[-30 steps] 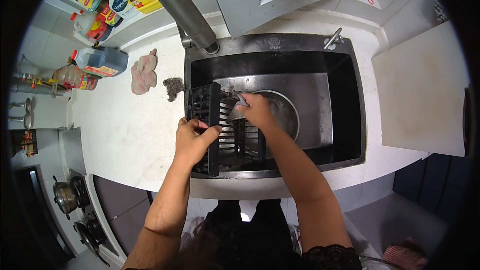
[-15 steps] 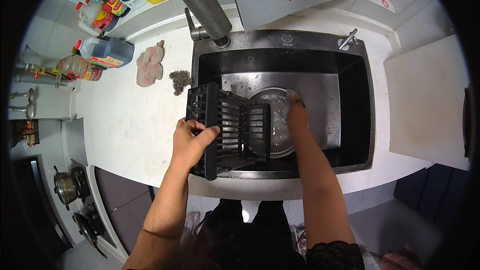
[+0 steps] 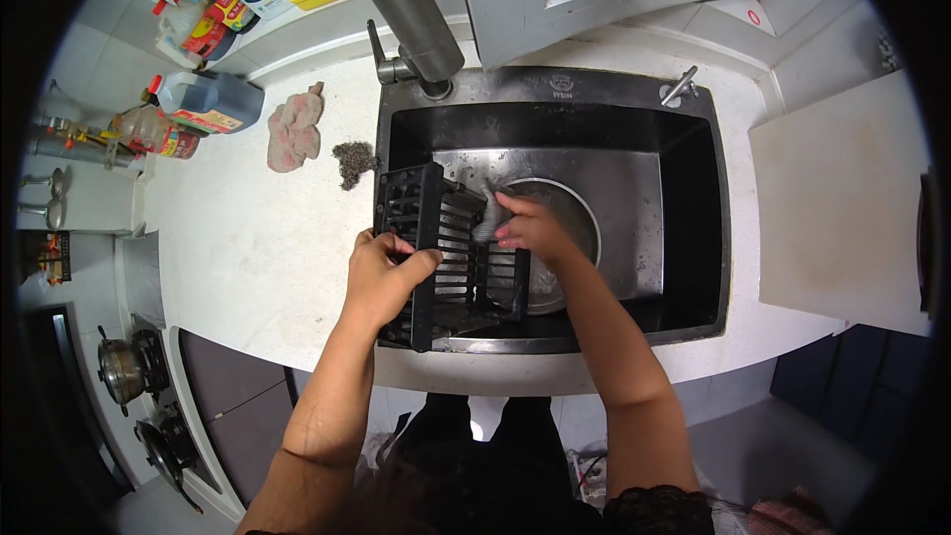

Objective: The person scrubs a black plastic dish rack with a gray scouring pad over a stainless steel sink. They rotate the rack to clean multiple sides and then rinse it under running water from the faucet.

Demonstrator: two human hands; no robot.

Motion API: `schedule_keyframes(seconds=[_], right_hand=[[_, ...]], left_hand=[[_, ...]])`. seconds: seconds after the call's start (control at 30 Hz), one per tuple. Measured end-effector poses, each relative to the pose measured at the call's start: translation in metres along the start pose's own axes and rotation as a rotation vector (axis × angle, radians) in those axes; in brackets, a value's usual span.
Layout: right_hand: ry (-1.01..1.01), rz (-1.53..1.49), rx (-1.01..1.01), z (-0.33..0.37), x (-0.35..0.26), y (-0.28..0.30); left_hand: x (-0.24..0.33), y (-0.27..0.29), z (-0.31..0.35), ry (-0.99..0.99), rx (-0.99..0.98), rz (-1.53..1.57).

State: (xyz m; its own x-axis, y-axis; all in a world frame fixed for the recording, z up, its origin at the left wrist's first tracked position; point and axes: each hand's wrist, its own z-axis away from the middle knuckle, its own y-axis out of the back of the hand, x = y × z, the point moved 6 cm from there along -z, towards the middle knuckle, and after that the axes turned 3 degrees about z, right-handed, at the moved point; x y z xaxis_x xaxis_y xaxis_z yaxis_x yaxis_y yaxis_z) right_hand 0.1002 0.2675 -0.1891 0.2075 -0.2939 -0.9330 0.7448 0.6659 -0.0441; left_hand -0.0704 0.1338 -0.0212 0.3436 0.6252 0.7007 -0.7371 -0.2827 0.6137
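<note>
A black slatted drain rack (image 3: pixel 426 287) is tilted over the left rim of the dark sink (image 3: pixel 693 178). My left hand (image 3: pixel 379 275) is closed on its left edge, thumb on top and fingers behind. Over the rack's slats, my right hand (image 3: pixel 535 226) pinches a wet greyish cloth (image 3: pixel 486 218) that touches the rack's inner side. Below that hand, a round metal basin (image 3: pixel 592 223) with water in it sits in the sink, partly hidden by the rack and my forearm.
Left of the sink lie a steel wool scrubber (image 3: pixel 354 164) and a pinkish rag (image 3: pixel 295 129) on the white counter (image 3: pixel 238 248). A large faucet (image 3: pixel 421 50) rises behind. Bottles, including a dark-liquid jug (image 3: pixel 210 101), stand far left; a pale board (image 3: pixel 842 203) is at the right.
My right hand has moved left from the basin to the rack, bringing the cloth against its slats. The left hand keeps its hold on the rack, which is nearly still.
</note>
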Motion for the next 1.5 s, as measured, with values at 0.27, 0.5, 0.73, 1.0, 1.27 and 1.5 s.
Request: schedule_keyframes(seconds=[0.27, 0.5, 0.73, 1.0, 1.27, 1.5], right_hand=[[0.383, 0.419, 0.179, -0.018, -0.001, 0.001], [-0.001, -0.122, -0.073, -0.033, 0.022, 0.014], [-0.21, -0.253, 0.297, -0.031, 0.037, 0.008], [-0.2, -0.535, 0.127, -0.011, 0.05, -0.002], [0.2, -0.087, 0.074, -0.027, 0.02, -0.002], [-0.076, -0.143, -0.165, -0.028, 0.01, 0.022]], left_hand=[[-0.016, 0.004, -0.001, -0.061, 0.025, 0.117], [-0.022, 0.01, -0.005, -0.077, -0.002, 0.213], [-0.02, 0.009, -0.004, -0.059, 0.017, 0.197], [-0.037, 0.013, -0.006, -0.002, -0.005, 0.274], [-0.021, 0.012, 0.002, -0.064, -0.014, 0.203], [-0.026, 0.016, -0.003, -0.195, -0.063, 0.275]])
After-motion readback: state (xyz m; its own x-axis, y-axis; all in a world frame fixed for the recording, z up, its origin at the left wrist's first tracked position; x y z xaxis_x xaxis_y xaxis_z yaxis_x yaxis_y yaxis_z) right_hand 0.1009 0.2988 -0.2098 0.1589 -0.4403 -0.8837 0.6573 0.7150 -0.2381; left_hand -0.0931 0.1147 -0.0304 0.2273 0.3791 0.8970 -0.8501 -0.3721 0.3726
